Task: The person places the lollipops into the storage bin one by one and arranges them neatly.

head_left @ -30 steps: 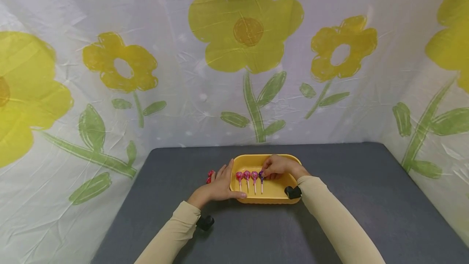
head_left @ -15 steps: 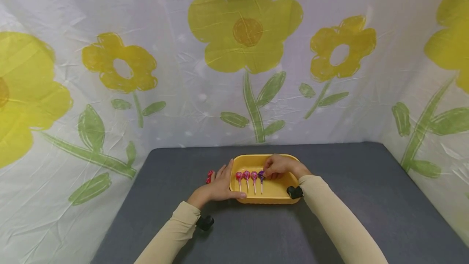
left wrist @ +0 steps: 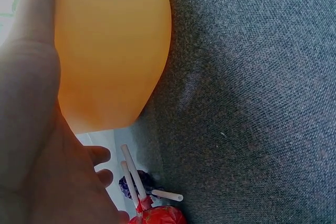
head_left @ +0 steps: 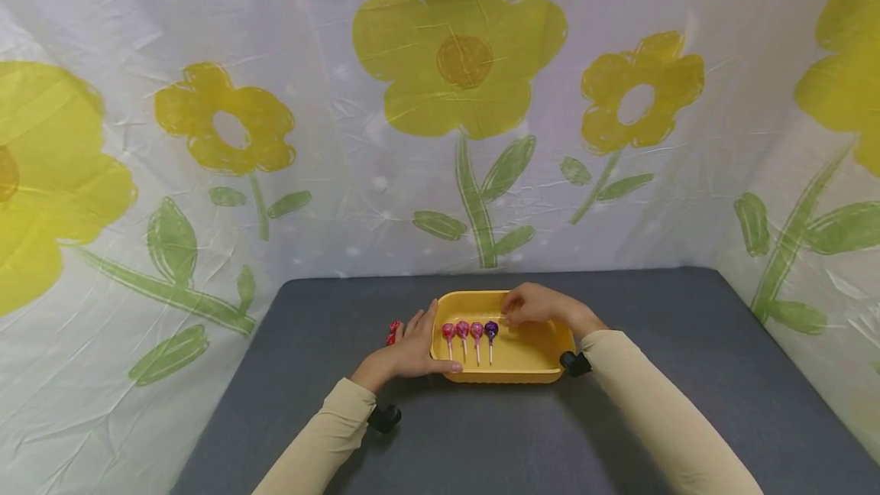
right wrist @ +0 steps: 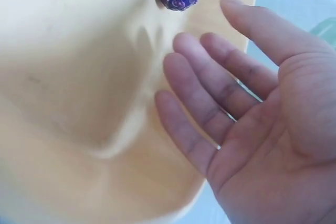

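The left hand (head_left: 409, 347), fingers extended, is steadying the yellow tray (head_left: 509, 376). The right hand (head_left: 535, 305), relaxed and empty, is hovering over its far side. 4 lollipops (head_left: 477, 328) are lying inside, left, presumably weighing little; rigid sticks (head_left: 491, 353) are offering secure holds.

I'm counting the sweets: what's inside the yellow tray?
Four lollipops lie in a row, sticks toward the person: three pinkish-red, one purple. The right hand, over the yellow tray, hides a patch near its far wall in the head view.
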Demonstrator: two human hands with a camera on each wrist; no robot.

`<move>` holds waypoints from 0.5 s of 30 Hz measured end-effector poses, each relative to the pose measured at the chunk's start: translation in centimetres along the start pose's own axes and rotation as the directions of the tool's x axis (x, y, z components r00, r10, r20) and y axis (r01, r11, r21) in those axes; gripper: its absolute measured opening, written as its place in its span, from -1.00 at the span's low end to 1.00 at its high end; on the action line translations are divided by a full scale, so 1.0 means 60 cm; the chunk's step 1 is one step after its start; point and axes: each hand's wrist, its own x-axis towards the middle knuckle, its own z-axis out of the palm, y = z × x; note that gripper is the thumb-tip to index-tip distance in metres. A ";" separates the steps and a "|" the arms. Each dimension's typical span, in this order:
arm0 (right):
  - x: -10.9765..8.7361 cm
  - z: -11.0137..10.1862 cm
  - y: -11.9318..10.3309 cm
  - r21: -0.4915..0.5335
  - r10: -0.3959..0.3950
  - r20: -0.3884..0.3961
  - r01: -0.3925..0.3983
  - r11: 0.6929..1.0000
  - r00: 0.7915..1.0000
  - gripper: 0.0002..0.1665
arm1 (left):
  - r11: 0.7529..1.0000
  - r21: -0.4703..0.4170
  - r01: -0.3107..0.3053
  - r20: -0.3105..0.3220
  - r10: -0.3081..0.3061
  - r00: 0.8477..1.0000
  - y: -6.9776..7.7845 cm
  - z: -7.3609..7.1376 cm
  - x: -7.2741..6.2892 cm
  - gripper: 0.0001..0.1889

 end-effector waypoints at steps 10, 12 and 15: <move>-0.042 -0.012 -0.002 -0.085 -0.130 -0.114 0.121 0.989 0.985 -0.41 | 1.000 0.000 -0.004 -0.003 0.004 1.000 -0.002 0.003 0.001 0.39; -0.054 -0.012 -0.003 -0.107 -0.136 -0.141 0.121 0.987 0.981 -0.33 | 1.000 0.001 -0.001 -0.002 0.001 1.000 -0.003 0.003 0.002 0.39; -0.072 -0.011 -0.002 -0.100 -0.118 -0.194 0.100 0.990 0.974 -0.23 | 1.000 -0.008 0.004 0.001 -0.004 1.000 -0.004 0.003 0.003 0.39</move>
